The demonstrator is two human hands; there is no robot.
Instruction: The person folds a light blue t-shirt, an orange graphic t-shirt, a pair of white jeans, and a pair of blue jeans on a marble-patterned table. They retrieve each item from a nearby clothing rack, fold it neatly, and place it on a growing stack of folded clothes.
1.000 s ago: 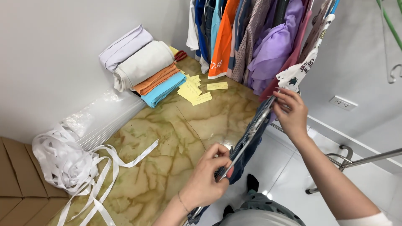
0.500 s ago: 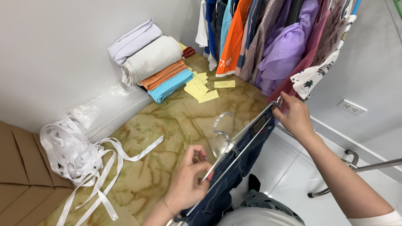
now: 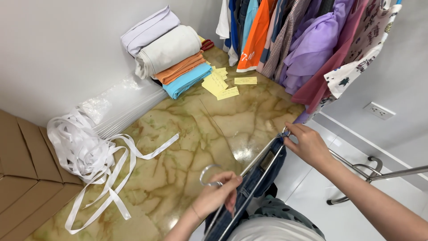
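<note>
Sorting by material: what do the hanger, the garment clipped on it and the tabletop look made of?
Hanger: thin shiny rods and hook, likely chromed metal. Garment: dark blue, with stitched seams, probably denim. Tabletop: glossy, tan with green veining, marble or a marble-look laminate.

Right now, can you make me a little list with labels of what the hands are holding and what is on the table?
left hand: holds the metal hanger near its hook
right hand: pinches the hanger's far clip end
on hanger: dark blue jeans
table: marbled brown, glossy
left of table: heap of white ribbon
far corner: folded cloths, yellow paper notes
behind: hanging clothes on a rack
</note>
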